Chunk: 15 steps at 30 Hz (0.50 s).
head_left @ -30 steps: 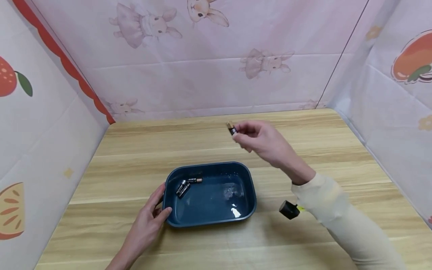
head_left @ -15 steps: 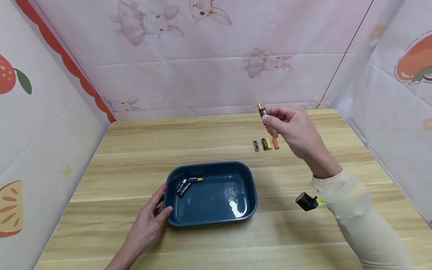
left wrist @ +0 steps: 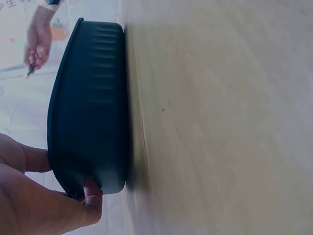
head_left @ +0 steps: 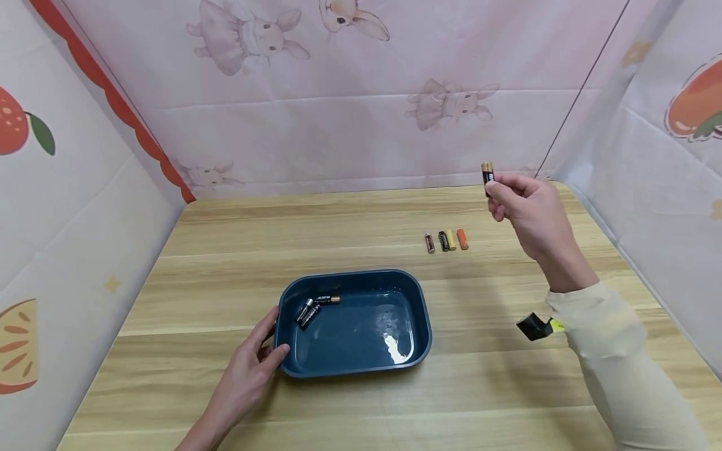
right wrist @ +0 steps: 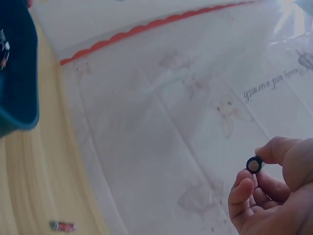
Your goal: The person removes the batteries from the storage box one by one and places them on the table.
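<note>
"Bunny-print cloth [head_left: 338, 144] behind, wood-grain table [head_left: 197, 282] below. What's being handled?"

"From overhead: a battery [head_left: 487, 177], gold end up, raised over the table's far right. The right hand [head_left: 527, 210] pinches it by its lower part. Four others [head_left: 444, 240] lie in a loose row to its left and nearer; three more [head_left: 310, 316] sit at the left end of the tub [head_left: 350, 341]."

"And the left hand [head_left: 248, 366]?"

"By the left wrist's view, it grips the tub's left end, one digit bent against the outer wall under the rim. Plastic, I'd guess: stiff, fairly light, best held by that rim."

"The battery itself?"

"From the right wrist it shows end-on, between thumb and fingertips, the remaining fingers curled. I'd expect it small but dense, rigid, smooth, apt to roll. I'd hold it mid-barrel, across the sides."
</note>
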Tool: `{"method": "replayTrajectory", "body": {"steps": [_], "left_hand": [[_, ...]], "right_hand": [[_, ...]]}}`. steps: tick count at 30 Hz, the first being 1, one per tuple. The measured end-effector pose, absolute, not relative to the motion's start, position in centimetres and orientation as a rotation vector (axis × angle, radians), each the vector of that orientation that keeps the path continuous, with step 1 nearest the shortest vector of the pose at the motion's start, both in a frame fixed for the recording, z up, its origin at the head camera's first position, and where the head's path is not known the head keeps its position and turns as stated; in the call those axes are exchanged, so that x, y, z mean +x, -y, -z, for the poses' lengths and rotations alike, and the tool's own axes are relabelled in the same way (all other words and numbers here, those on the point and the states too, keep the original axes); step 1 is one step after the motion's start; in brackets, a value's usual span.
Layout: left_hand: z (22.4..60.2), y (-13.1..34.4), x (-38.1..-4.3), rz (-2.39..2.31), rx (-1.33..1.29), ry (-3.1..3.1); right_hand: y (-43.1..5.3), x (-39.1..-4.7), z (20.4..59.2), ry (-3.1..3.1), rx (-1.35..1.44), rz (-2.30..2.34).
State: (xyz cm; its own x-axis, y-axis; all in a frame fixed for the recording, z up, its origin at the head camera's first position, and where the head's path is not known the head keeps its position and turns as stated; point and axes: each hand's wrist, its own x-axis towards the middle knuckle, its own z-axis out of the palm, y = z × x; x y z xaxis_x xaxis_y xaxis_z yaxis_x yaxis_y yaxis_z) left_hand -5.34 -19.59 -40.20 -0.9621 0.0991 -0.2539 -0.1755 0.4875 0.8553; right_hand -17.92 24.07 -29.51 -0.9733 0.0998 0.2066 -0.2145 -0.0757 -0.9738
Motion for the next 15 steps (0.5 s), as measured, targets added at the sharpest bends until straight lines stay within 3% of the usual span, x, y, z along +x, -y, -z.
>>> {"method": "replayTrajectory", "body": {"steps": [15], "left_hand": [[40.3, 19.8, -5.2, -1.497, -0.033, -2.474]], "right_hand": [[-27.4, -20.5, 36.3, 2.358, -0.213, -1.832]]}}
